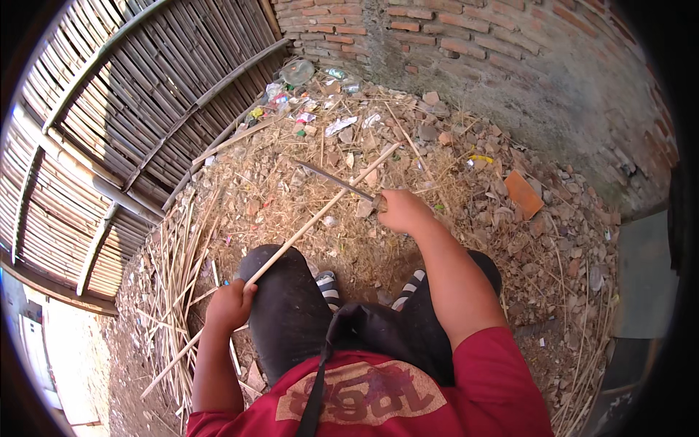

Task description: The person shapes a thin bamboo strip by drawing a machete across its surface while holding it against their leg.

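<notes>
My left hand [230,304] is closed around the lower part of a long, pale bamboo stick [302,231]. The stick slants from the lower left, over my left knee, up to the middle of the view. In my right hand [404,211] I grip the handle of a long-bladed knife [336,180]. Its narrow dark blade points to the upper left and crosses the stick near its far end. From this view I cannot tell whether blade and stick touch.
Bamboo strips [171,284] lie piled at my left. Rubble, straw and litter [341,125] cover the ground ahead. A bamboo slat fence [156,87] stands on the left and a brick wall [466,44] at the back. An orange tile piece [523,195] lies to the right.
</notes>
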The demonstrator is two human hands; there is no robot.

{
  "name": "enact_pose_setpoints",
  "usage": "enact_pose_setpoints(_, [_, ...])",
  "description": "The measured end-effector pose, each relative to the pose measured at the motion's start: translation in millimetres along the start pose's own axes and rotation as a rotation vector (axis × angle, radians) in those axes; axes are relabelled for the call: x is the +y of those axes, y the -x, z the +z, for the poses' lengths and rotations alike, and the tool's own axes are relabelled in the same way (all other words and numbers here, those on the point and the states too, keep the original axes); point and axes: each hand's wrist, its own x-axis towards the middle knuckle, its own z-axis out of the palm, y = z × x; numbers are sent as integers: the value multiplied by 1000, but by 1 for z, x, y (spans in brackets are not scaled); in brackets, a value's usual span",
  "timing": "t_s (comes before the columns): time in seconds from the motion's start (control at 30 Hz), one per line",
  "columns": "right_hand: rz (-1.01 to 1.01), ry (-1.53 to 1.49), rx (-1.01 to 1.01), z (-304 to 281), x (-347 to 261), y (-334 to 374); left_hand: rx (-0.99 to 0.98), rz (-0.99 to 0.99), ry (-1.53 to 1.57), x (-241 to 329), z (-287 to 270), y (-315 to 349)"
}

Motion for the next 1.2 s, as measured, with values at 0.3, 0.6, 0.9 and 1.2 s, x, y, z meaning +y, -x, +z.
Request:
enact_pose_setpoints(0.3, [94, -150, -66, 21, 34, -38, -49, -26, -87, -7, -7, -1])
enact_pose_setpoints(0.6, [-93, -176, 7, 36, 11, -25, -42, -17, 59, -12, 6, -2])
enact_pose_setpoints(0.9, [-259, -101, -102, 45, -9, -18, 6, -34, 131, -20, 24, -2])
enact_pose_setpoints(1.2, [-165, -96, -12, 34, 1, -22, 38, -40, 60, -12, 25, -12])
